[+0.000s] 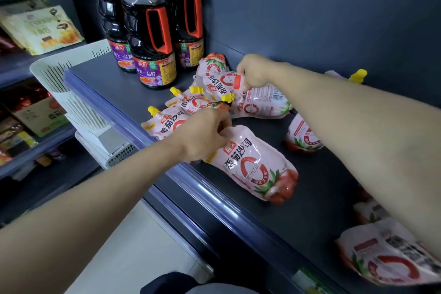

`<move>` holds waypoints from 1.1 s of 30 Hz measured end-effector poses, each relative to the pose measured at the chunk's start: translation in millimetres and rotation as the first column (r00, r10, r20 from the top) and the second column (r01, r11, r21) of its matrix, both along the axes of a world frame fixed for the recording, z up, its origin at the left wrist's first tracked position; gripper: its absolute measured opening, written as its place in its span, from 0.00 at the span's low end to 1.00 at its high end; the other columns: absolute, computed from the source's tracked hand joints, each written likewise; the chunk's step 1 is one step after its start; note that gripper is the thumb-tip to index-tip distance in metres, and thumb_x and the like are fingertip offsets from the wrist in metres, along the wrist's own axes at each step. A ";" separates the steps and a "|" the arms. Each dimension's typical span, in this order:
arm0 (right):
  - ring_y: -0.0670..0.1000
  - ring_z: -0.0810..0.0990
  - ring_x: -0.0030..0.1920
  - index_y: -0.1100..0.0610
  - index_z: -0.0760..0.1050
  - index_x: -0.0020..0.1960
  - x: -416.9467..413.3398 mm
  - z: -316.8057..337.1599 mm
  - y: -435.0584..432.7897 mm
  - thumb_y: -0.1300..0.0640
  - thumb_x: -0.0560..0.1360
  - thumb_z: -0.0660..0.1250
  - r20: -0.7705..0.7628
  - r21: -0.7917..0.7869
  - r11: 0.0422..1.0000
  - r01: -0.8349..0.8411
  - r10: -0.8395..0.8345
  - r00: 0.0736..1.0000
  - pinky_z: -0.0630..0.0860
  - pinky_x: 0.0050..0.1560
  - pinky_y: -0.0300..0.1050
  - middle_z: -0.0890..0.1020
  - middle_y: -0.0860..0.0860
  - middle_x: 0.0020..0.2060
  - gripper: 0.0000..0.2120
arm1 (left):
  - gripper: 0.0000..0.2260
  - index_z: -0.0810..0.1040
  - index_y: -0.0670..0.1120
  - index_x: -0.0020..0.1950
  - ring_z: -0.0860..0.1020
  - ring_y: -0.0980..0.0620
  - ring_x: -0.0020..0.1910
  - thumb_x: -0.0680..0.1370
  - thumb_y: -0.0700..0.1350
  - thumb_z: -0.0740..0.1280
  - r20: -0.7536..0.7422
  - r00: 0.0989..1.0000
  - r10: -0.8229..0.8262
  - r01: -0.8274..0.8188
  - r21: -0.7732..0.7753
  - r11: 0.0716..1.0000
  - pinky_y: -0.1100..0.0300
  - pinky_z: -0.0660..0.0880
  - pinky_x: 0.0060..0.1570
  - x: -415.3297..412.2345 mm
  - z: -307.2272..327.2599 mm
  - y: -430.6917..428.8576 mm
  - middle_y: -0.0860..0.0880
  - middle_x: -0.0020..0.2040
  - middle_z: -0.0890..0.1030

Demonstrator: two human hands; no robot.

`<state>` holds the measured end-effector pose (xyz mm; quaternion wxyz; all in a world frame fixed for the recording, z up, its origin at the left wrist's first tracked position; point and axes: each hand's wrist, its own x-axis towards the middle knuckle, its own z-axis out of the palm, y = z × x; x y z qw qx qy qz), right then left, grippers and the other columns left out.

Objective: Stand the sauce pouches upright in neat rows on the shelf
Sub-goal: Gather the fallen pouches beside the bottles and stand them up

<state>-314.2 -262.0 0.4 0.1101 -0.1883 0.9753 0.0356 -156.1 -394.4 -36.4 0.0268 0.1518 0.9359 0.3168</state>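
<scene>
Both closed: left grip [202,135] pinching front pouch [253,164], right grip [254,70] rear pouch [226,82].

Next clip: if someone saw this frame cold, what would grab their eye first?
Probably the jumble of pink sauce pouches lying flat across the dark shelf, none in rows yet. Both hands are in the pile: the left hand grips the top of the nearest pouch, the right hand pinches another pouch further back. Behind them, at the back left of the shelf, stand tall dark soy sauce bottles with orange handles.

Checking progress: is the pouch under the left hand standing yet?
No. The pouch lies flat on the shelf, printed face up, left hand gripping its top.
</scene>
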 end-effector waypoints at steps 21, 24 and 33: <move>0.45 0.72 0.27 0.58 0.79 0.44 25.7 53.3 15.7 0.71 0.74 0.64 0.156 -0.432 0.870 0.237 -0.186 0.970 0.73 0.25 0.31 0.74 0.50 0.30 0.10 | 0.10 0.74 0.38 0.39 0.68 0.53 0.31 0.72 0.43 0.72 -0.102 0.991 -0.088 0.101 0.137 0.985 0.60 0.69 0.34 -8.9 48.0 -20.8 0.43 0.33 0.75; 0.47 0.80 0.30 0.55 0.75 0.55 33.4 56.9 19.9 0.68 0.78 0.58 0.280 -0.446 0.820 0.359 -0.253 0.926 0.76 0.30 0.33 0.78 0.56 0.37 0.12 | 0.05 0.79 0.39 0.42 0.74 0.51 0.35 0.72 0.41 0.71 -0.075 0.991 -0.115 0.124 0.135 0.983 0.49 0.76 0.43 -8.2 46.6 -20.3 0.39 0.40 0.82; 0.53 0.81 0.40 0.60 0.74 0.46 53.8 57.0 9.7 0.47 0.73 0.70 0.285 -0.456 0.799 0.393 -0.287 0.915 0.80 0.37 0.38 0.80 0.56 0.41 0.16 | 0.12 0.75 0.43 0.31 0.64 0.56 0.27 0.73 0.42 0.71 -0.047 0.990 -0.134 0.138 0.101 0.985 0.68 0.61 0.25 -9.6 45.0 -25.5 0.52 0.27 0.70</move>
